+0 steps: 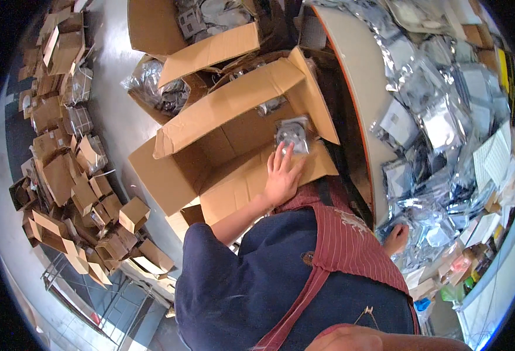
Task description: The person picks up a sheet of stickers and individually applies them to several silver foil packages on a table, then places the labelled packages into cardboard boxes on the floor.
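Observation:
My left hand [283, 175] reaches over the near side of an open cardboard box [228, 202], fingers stretched out and a little apart. Its fingertips overlap the lower part of a clear plastic bag [292, 136] with a grey, rounded item inside; whether they press on it or pinch it is hard to see. Another small clear bag [271, 105] shows farther back in the box. On the right, my right hand [397, 238] is curled at the table's edge, beside a heap of clear and silvery bags [427, 219]. What it holds, if anything, is hidden.
A pale table [357, 76] with an orange edge curves along the right, heaped with bagged items and papers [493, 159]. Beyond my box stand a box of bagged items [193, 55] and a box with clear bags [164, 88]. Many cardboard boxes [58, 175] are stacked at left.

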`<control>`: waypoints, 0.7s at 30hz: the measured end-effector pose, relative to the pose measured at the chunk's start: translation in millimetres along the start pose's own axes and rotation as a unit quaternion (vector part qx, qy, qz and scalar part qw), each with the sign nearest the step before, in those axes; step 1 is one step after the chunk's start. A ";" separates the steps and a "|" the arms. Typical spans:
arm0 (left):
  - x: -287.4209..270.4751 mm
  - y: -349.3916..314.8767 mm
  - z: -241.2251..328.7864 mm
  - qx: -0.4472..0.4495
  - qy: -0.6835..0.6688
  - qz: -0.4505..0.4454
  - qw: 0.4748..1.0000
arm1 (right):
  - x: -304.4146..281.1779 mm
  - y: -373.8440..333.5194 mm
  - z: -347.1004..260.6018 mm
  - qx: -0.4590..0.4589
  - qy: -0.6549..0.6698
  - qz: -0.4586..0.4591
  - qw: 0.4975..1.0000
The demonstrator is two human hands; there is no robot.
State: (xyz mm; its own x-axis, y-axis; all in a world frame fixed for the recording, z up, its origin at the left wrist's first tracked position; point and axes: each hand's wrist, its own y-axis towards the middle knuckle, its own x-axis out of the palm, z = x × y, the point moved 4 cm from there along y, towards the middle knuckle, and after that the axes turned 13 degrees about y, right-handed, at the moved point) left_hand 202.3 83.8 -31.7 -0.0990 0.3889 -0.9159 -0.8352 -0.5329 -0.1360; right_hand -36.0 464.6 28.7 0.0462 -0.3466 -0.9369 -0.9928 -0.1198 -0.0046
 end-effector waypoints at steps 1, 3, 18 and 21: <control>12.9 -5.0 3.3 0.012 0.028 0.006 1.000 | -1.2 -2.2 3.7 -0.005 0.033 0.007 0.999; 31.5 -13.7 9.9 0.020 0.044 0.007 0.999 | -0.1 -4.5 22.3 -0.045 0.061 0.007 0.997; 160.3 39.8 -25.9 -0.129 0.270 -0.239 0.924 | 2.0 -11.4 18.6 -0.239 0.098 0.040 0.965; 164.0 48.4 -15.6 -0.031 0.341 -0.133 0.930 | 3.1 -11.0 17.9 -0.251 0.090 0.056 0.962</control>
State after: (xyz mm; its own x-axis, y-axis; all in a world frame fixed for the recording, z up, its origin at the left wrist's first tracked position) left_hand 154.2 110.0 -194.4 0.4905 -0.0435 -0.8703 -0.7464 -0.5365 -0.3939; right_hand -26.9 481.4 19.7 0.0052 -0.5331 -0.8460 -0.8167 -0.4904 0.3040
